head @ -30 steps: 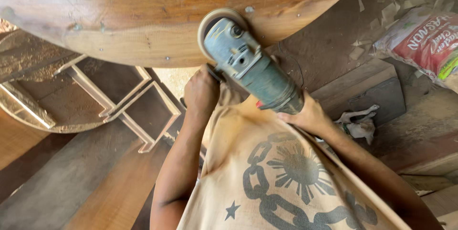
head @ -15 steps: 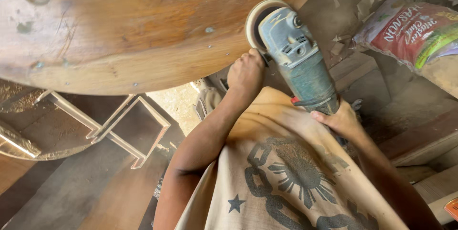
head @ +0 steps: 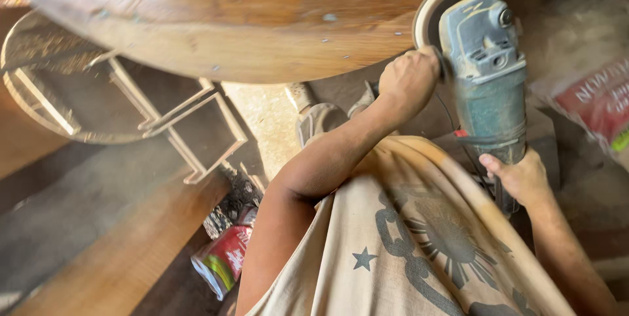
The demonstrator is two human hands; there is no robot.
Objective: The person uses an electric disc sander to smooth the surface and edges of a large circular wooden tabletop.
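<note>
A dusty blue-grey angle grinder (head: 486, 73) with a round sanding disc (head: 438, 9) is pressed against the curved edge of a large round wooden tabletop (head: 249, 21). My left hand (head: 407, 83) grips the grinder's side handle just below the disc. My right hand (head: 517, 177) wraps the rear of the grinder's body, where the cord comes out. My beige printed shirt fills the lower middle of the view.
A round frame with pale wooden slats (head: 124, 109) lies on the floor to the left. A red and green bag (head: 226, 260) sits near my left elbow, another red printed sack (head: 599, 103) at the right. Wooden planks (head: 124, 250) run across the lower left.
The grinder has travelled rightwards along the tabletop's edge, with both hands on it. The view has shifted so the tabletop now fills more of the top.
</note>
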